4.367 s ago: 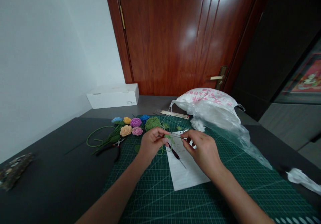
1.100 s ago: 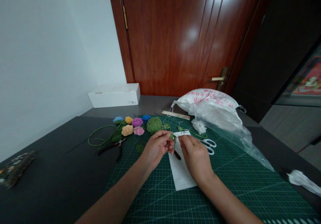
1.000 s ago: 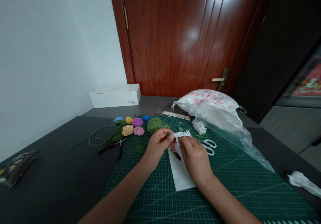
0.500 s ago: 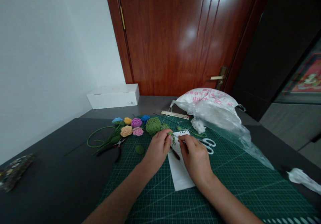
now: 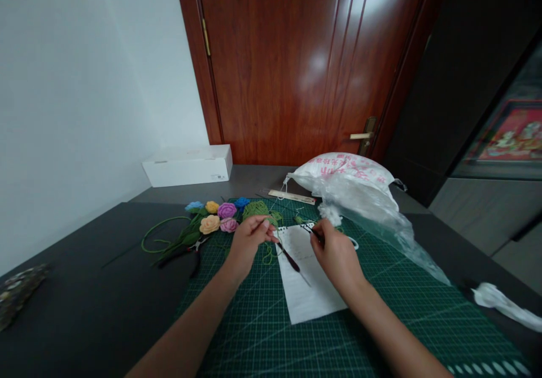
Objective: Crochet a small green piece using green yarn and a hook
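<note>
My left hand [image 5: 248, 244] is closed in a pinch on green yarn [image 5: 268, 254], and a loose strand hangs below its fingers. My right hand [image 5: 337, 252] is wrapped round a thin dark crochet hook [image 5: 312, 232], its tip pointing left toward the other hand. A gap separates the hook from the yarn. Between the hands, a second hook-like tool with a dark red handle [image 5: 290, 259] lies on a sheet of white paper [image 5: 311, 293]. Behind the left hand sits a green yarn ball [image 5: 254, 209], partly hidden. White-handled scissors [image 5: 354, 244] show only in part behind the right hand.
Crocheted flowers [image 5: 210, 224] with green stems and black-handled pliers [image 5: 195, 248] lie left on the green cutting mat [image 5: 237, 316]. Behind are white stuffing [image 5: 330, 214], a ruler [image 5: 292, 197], a big white plastic bag [image 5: 347, 175] and a white box [image 5: 188, 166].
My hands have moved apart, the left one leftward. The hook is now away from the green yarn, and more of the paper and the red-handled tool shows. The view has shifted slightly.
</note>
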A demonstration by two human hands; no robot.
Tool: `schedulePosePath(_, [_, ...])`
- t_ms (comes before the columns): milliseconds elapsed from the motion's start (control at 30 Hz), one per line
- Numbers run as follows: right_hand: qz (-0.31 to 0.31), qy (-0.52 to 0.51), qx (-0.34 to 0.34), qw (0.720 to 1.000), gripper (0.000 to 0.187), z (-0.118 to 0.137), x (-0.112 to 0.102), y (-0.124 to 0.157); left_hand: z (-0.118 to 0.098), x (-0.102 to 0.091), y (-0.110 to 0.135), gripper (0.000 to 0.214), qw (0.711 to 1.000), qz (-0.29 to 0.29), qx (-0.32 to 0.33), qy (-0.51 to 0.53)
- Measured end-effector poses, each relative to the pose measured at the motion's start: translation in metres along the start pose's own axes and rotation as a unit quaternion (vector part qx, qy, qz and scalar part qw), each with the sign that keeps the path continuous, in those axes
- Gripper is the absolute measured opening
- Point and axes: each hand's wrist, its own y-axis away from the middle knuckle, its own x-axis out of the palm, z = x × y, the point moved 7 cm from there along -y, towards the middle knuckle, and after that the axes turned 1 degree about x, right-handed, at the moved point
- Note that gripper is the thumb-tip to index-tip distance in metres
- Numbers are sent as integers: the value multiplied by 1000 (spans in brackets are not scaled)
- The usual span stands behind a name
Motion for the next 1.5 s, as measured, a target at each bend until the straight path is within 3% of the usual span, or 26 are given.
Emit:
schedulePosePath(167, [61,35,15,997,21,-18,28,2,5,-2,-1,33,996,-6,-45,76])
schedulePosePath(300, [80,26,6,996,21,-27,37,2,6,1,0,33,992,1,-61,115])
schedulePosePath(433, [39,0,35,999,6,-57,22,-15,3,10,6,31,986,42,-76,140])
schedulePosePath(533, [-14,-11,68,998,30,-84,9,-28,1,21,11,35,980,80,-90,158])
schedulePosePath(767, [14,-153,96,983,35,-105,40,-37,1,31,15,40,968,124,-105,189])
schedulePosePath(867, [11,-247,145,958,34,-113,46,-40,3,30,15,38,967,131,-110,191])
schedulePosePath(967, [42,-358,190,913,36,-111,51,-38,6,30,16,38,966,136,-113,191])
schedulePosePath(1133, [149,-527,207,810,36,-70,57,-17,11,28,14,35,967,128,-111,192])
schedulePosePath(1267, [190,-607,201,745,43,-34,52,-9,9,22,11,34,969,119,-109,186])
schedulePosePath(1367, [198,-632,198,723,42,-20,48,-8,7,24,13,36,966,140,-120,182])
schedulePosePath(1500, [203,-621,190,733,43,-13,49,-7,15,37,18,41,959,174,-140,174])
